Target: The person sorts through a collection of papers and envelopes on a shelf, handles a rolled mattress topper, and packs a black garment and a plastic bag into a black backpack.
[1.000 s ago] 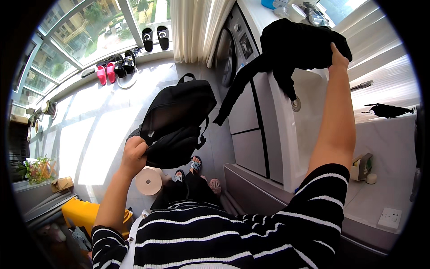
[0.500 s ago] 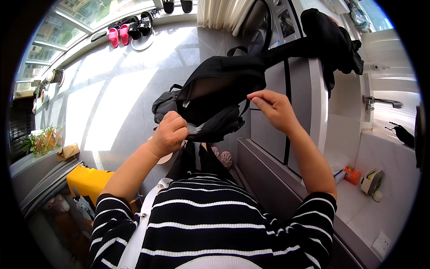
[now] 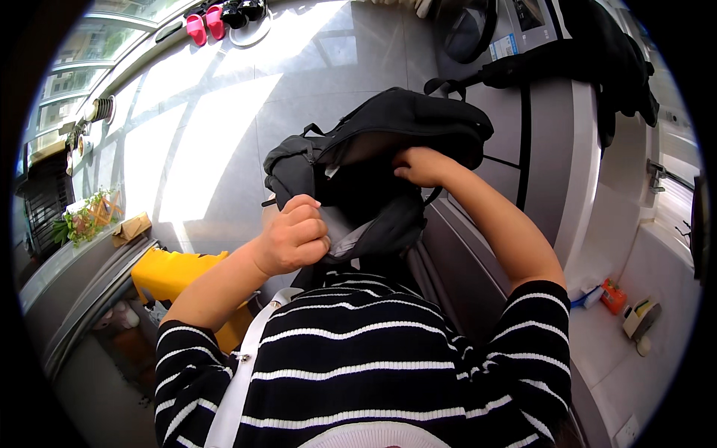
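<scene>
Backpack: I hold one black backpack (image 3: 373, 168) up in front of my chest, above the grey tiled floor (image 3: 224, 127) and just left of the washing machine (image 3: 523, 89); its mouth gapes toward me.
Left hand: my left hand (image 3: 293, 237) is curled into a fist, clamped on the near edge of the backpack's opening, at its lower left.
Right hand: my right hand (image 3: 422, 166) is tucked under the upper flap at the right of the opening; the fingertips are hidden inside, so I cannot tell whether they grip anything.
Doing it well: I judge the opening should stay taut, so I pull the near edge toward me with the left hand while the right lifts the flap, and I keep the backpack level so nothing tips out.
Watch for: the loose straps (image 3: 437, 196) hanging off the backpack's right side could snag my right wrist.
Count, backpack: one.
Count, hands: two, both on the backpack.
Count, pink slippers: two (image 3: 206, 22), far beyond the backpack by the window.
Count, yellow stool: one (image 3: 168, 275), below and left of the backpack.
Count, dark garment: one (image 3: 597, 56), draped over the washing machine, right of the backpack.
</scene>
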`<state>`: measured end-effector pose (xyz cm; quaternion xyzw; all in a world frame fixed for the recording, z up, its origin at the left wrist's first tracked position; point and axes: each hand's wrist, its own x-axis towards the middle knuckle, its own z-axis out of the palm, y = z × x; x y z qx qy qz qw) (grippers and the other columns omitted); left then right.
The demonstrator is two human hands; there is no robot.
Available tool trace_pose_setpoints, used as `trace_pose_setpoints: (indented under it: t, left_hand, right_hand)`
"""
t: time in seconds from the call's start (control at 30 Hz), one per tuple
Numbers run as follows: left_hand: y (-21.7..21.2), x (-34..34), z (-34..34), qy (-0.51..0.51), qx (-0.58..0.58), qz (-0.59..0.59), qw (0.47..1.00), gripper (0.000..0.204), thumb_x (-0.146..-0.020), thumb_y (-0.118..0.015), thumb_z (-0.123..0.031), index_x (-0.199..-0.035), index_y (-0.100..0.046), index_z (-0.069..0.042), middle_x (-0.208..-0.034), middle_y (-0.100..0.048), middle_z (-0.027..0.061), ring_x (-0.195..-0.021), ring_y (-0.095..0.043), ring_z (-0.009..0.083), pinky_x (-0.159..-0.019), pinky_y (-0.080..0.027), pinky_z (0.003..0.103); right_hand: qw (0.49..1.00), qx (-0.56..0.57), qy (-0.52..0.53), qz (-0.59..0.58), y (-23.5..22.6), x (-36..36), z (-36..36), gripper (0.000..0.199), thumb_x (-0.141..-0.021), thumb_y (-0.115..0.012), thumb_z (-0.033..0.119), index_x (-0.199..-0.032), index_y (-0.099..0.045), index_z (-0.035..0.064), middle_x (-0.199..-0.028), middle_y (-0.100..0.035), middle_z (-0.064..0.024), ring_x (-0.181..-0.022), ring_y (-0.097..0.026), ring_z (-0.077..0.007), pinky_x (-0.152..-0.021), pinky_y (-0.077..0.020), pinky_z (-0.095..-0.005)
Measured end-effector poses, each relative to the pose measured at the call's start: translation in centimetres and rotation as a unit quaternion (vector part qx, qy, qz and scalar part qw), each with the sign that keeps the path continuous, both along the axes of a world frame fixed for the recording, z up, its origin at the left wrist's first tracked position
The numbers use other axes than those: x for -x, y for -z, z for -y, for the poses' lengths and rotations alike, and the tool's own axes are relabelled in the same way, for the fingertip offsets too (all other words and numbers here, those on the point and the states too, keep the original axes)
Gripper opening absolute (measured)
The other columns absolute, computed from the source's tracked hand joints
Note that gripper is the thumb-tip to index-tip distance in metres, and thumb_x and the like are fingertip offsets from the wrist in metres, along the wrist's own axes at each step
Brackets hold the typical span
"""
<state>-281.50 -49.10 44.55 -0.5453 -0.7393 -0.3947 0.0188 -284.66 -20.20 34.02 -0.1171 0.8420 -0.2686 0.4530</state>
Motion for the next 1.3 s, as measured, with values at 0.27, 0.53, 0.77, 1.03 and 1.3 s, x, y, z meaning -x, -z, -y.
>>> trace_pose_setpoints:
  t: [0.27, 0.53, 0.77, 1.03, 1.3]
  left_hand:
    - [-2.7, 1.6, -3.3, 0.089, -0.077, 0.038, 0.992, 0.006, -0.069, -0.064, -0.003, -0.073, -0.060, -0.004, -0.077, -0.051, 0.0053, -0.070, -0.050, 0.0211, -0.079, -0.048, 0.044]
    - [-6.5, 1.4, -4.2, 0.089, -0.115, 0.087, 0.986, 0.008, -0.069, -0.066, -0.001, -0.075, -0.062, -0.005, -0.077, -0.049, 0.0044, -0.072, -0.049, 0.0200, -0.081, -0.048, 0.044]
    - [-3.8, 3.0, -5.7, 0.032, -0.069, 0.038, 0.996, 0.013, -0.062, -0.067, -0.002, -0.072, -0.058, -0.004, -0.076, -0.048, 0.0060, -0.070, -0.050, 0.0232, -0.078, -0.048, 0.042]
    - [-1.1, 1.4, -6.8, -0.014, -0.005, 0.033, 0.999, 0.021, -0.055, -0.065, 0.005, -0.068, -0.052, -0.005, -0.075, -0.048, 0.0064, -0.071, -0.048, 0.0269, -0.063, -0.043, 0.035]
    - [0.5, -0.2, -6.0, -0.048, -0.005, 0.014, 0.999, 0.020, -0.054, -0.059, 0.003, -0.067, -0.048, -0.006, -0.077, -0.048, 0.0068, -0.071, -0.046, 0.0262, -0.065, -0.038, 0.034]
  right_hand:
    - [0.910, -0.007, -0.415, 0.006, 13.9, -5.2, 12.9, 0.038, -0.081, -0.062, 0.021, -0.112, -0.063, 0.0007, -0.113, -0.062, -0.0195, -0.108, -0.058, -0.0314, -0.093, -0.0443, -0.0404]
    - [0.935, -0.167, -0.309, -0.054, 17.5, -6.4, 16.0, 0.034, -0.077, -0.062, 0.018, -0.107, -0.064, 0.0014, -0.106, -0.063, -0.0195, -0.101, -0.060, -0.0319, -0.087, -0.0467, -0.0406]
    - [0.961, -0.211, -0.176, -0.045, 10.7, -4.7, 10.2, 0.032, -0.074, -0.063, 0.015, -0.103, -0.065, 0.0020, -0.101, -0.065, -0.0195, -0.094, -0.062, -0.0323, -0.081, -0.0488, -0.0408]
    - [0.992, 0.025, 0.066, -0.104, -15.5, -5.3, -3.7, 0.027, -0.068, -0.060, 0.011, -0.092, -0.061, -0.0021, -0.089, -0.060, -0.0204, -0.087, -0.057, -0.0390, -0.078, -0.0463, -0.0408]
    - [0.731, -0.251, 0.502, -0.389, -30.9, -7.0, -20.5, 0.043, -0.083, -0.068, 0.022, -0.120, -0.058, 0.0039, -0.100, -0.064, -0.0085, -0.089, -0.060, -0.0161, -0.079, -0.0468, -0.0290]
